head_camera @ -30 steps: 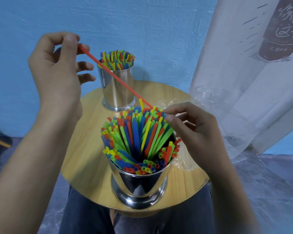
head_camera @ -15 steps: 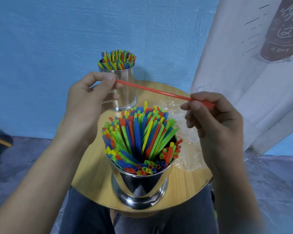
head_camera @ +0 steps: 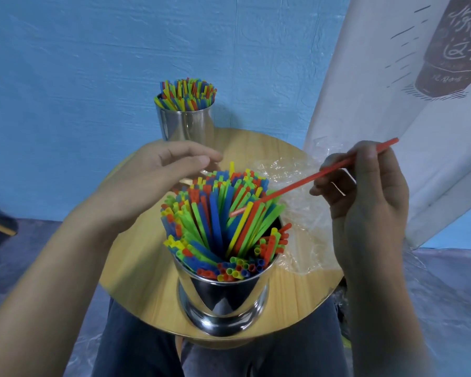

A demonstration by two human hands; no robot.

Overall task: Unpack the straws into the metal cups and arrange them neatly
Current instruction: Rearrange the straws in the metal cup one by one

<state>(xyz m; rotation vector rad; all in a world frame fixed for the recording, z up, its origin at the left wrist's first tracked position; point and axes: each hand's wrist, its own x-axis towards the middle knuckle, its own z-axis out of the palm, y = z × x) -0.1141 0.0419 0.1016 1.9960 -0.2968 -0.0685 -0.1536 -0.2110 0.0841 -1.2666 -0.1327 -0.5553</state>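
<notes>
A near metal cup packed with coloured straws stands at the front of the round wooden table. A second metal cup, also full of straws, stands at the table's far edge. My right hand pinches one red straw; it slants down to the left, its lower tip over the near cup's straws. My left hand hovers just left of and behind that bundle, fingers loosely curled, holding nothing.
A crumpled clear plastic wrapper lies on the table's right side. A white printed banner hangs to the right. A blue wall is behind, and my lap is under the table's front edge.
My left hand let go of the red straw and dropped beside the near cup. My right hand now holds the straw alone and has tilted its free end down toward the bundle.
</notes>
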